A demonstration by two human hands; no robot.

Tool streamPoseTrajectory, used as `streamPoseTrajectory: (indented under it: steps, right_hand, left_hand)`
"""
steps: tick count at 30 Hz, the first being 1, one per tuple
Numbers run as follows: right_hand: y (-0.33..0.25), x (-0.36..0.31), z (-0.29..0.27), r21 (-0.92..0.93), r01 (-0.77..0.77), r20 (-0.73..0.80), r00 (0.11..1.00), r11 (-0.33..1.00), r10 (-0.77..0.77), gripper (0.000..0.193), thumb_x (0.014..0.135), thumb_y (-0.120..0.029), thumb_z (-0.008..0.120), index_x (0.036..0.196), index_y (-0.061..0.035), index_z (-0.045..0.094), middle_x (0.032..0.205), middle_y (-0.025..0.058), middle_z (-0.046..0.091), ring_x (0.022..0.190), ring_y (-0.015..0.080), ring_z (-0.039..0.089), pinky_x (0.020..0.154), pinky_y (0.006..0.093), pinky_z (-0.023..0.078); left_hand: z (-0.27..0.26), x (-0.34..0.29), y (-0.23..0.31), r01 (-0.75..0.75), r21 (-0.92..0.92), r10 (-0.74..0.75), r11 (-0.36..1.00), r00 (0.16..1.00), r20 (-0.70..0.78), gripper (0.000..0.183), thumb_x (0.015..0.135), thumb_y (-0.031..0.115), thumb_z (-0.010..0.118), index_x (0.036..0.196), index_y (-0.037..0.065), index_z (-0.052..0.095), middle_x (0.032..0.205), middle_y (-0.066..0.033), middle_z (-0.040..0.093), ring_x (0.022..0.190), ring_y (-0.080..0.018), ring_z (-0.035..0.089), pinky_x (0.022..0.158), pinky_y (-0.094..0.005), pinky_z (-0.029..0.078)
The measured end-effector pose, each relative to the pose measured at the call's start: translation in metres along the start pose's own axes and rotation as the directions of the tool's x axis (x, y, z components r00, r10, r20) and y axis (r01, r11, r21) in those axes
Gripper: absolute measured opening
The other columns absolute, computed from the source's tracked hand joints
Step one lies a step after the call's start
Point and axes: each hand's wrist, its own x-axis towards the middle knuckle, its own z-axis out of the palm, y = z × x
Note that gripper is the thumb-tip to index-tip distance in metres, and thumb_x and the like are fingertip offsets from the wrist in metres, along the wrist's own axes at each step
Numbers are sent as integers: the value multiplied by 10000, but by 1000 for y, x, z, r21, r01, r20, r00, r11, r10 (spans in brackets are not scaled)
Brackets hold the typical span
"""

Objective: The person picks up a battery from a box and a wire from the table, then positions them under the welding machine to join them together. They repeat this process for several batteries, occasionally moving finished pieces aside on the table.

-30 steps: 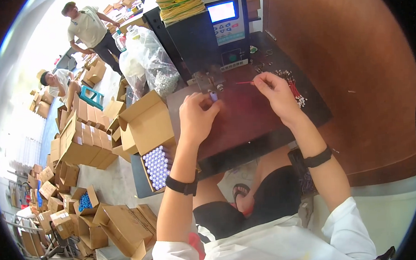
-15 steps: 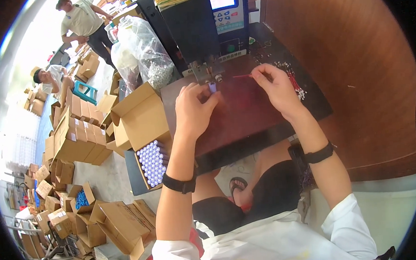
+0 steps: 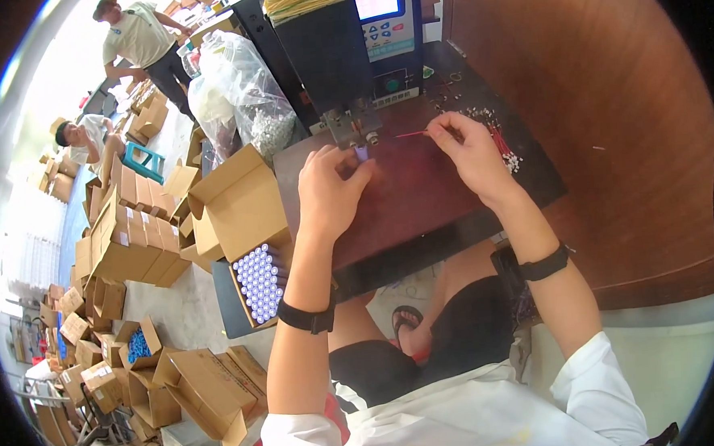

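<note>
My left hand point(image 3: 329, 190) is closed on a small purple cylindrical battery cell point(image 3: 361, 153), thumb and fingers curled at its sides. The cell sits right under the metal electrodes point(image 3: 357, 128) of a black benchtop spot welder point(image 3: 325, 71). Most of its body is hidden by my fingers. To the right of the cell, my right hand point(image 3: 473, 154) pinches a thin red wire point(image 3: 411, 134) between thumb and fingertips. The wire's free end points left toward the electrodes, apart from the cell. Beside my right hand lies a bunch of red wires with white ends point(image 3: 506, 146).
A carton of upright purple cells point(image 3: 260, 284) stands left of the dark work table point(image 3: 405, 220). Clear plastic bags point(image 3: 241, 100) sit beside the welder. A wooden panel point(image 3: 611, 145) borders the right. Many cardboard boxes point(image 3: 132, 243) and two people are at the left.
Both hands keep their holds and nearly the same places. The view has shifted slightly, and the red wire still points at the electrodes.
</note>
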Motion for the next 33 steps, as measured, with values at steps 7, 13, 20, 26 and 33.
streamPoseTrajectory:
  steps: [7, 13, 20, 26, 33]
  right_hand:
    - [-1, -2, -2, 17, 17, -12, 1000, 1000, -17, 188, 1039, -187, 624, 1042, -4, 669, 935, -34, 614, 886, 61, 525, 798, 224, 419]
    - [-10, -6, -1, -25, -51, 26, 998, 998, 52, 192, 1016, -190, 661, 1051, -4, 691, 938, -34, 636, 893, 58, 547, 809, 228, 441]
    - [-9, -8, 1, 13, 33, 1, 999, 999, -33, 174, 1006, -176, 672, 1060, -13, 699, 941, -32, 648, 900, 57, 560, 814, 229, 448]
    - [-14, -7, 6, 1, 29, 74, 997, 1000, -29, 176, 1007, -179, 667, 1053, -12, 699, 950, -23, 661, 906, 62, 569, 822, 239, 455]
    - [-12, 2, 26, 29, 19, 91, 996, 999, -22, 244, 1008, -216, 653, 1029, 25, 686, 912, 24, 679, 855, 85, 580, 781, 267, 468]
  left_hand:
    - [0, 1, 3, 31, 0, -31, 1000, 999, -14, 320, 811, 258, 800, 962, -20, 749, 867, -180, 668, 874, -367, 634, 792, -444, 504]
    - [1, -4, -2, 18, -26, -20, 1000, 998, -59, 310, 806, 257, 804, 990, 10, 766, 813, -185, 684, 751, -311, 650, 736, -397, 515]
    - [-3, -7, 10, 123, -248, -136, 961, 990, -35, 292, 807, 163, 799, 919, -46, 629, 824, -107, 713, 774, -146, 662, 736, -309, 523]
    - [0, -6, 5, 54, -302, -101, 952, 985, -142, 229, 799, 111, 734, 889, -53, 603, 778, -81, 683, 725, -119, 619, 703, -293, 509]
    - [0, -3, 6, 66, -152, -88, 986, 986, -144, 202, 791, 121, 730, 850, -64, 677, 713, -85, 653, 652, -120, 567, 655, -292, 480]
